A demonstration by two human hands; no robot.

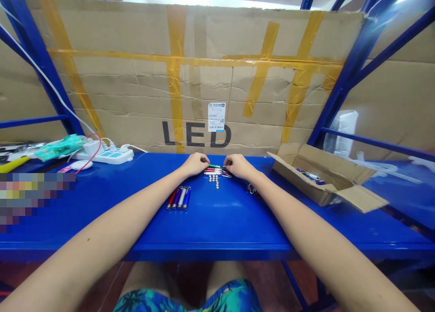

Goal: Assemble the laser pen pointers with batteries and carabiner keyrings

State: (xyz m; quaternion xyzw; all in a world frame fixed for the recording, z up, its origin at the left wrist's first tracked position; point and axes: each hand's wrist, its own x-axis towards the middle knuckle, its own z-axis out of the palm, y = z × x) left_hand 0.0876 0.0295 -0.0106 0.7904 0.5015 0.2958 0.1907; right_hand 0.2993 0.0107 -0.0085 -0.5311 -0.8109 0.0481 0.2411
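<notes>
At the far middle of the blue table, my left hand [196, 164] has its fingers curled at the left end of a slim green metal tube [214, 166], shaped like a penlight. At its right end, the fingers of my right hand [237, 164] are pinched together, partly hiding a dark tip. Just nearer to me, red and silver penlight-like tubes [212, 170] lie crosswise in a row. Below them sit several small round silver pieces [216, 180], like button cells. Red, blue and silver penlights [179, 198] lie side by side near my left forearm.
An open cardboard box [319, 185] holding dark slim items stands at the right. Metal clips [251, 189] lie beside my right forearm. A white power strip [115, 156] with cables sits at the back left. A large cardboard sheet [136, 90] stands behind the table [224, 230].
</notes>
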